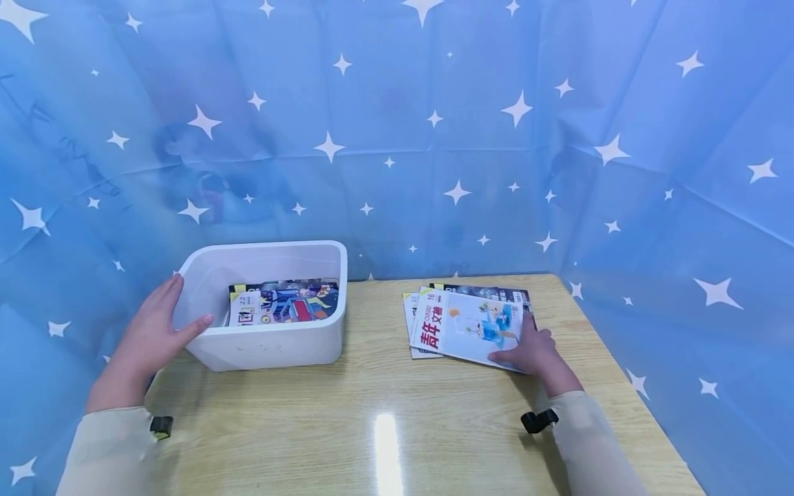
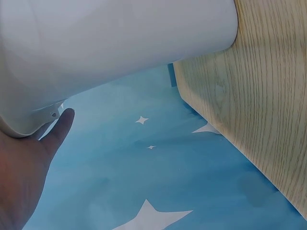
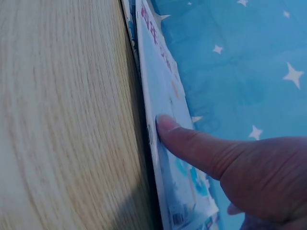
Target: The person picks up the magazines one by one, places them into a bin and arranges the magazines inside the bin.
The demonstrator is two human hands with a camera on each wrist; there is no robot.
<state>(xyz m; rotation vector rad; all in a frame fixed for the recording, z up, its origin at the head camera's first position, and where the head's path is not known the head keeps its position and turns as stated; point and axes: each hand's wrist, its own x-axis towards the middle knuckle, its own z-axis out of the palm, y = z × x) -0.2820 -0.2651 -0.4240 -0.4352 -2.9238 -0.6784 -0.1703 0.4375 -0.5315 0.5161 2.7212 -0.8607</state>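
A white plastic bin [image 1: 267,349] stands at the left of the table, with magazines [image 1: 298,303] lying inside. My left hand [image 1: 145,337] rests on its near left corner, fingers along the left rim and thumb reaching over the front rim. In the left wrist view, one extended finger [image 2: 61,129] shows beside the bin's wall [image 2: 120,38]. On the right, my right hand [image 1: 533,350] holds a white magazine [image 1: 462,324] with red lettering by its right end. Its thumb [image 3: 192,143] presses on the cover; the other fingers are mostly hidden.
Under the white magazine, a dark magazine [image 1: 524,297] and a light one [image 1: 417,354] stick out. The wooden table [image 1: 322,427] has its right edge beyond my right hand. A blue star-patterned curtain [image 1: 384,207] hangs behind and at both sides.
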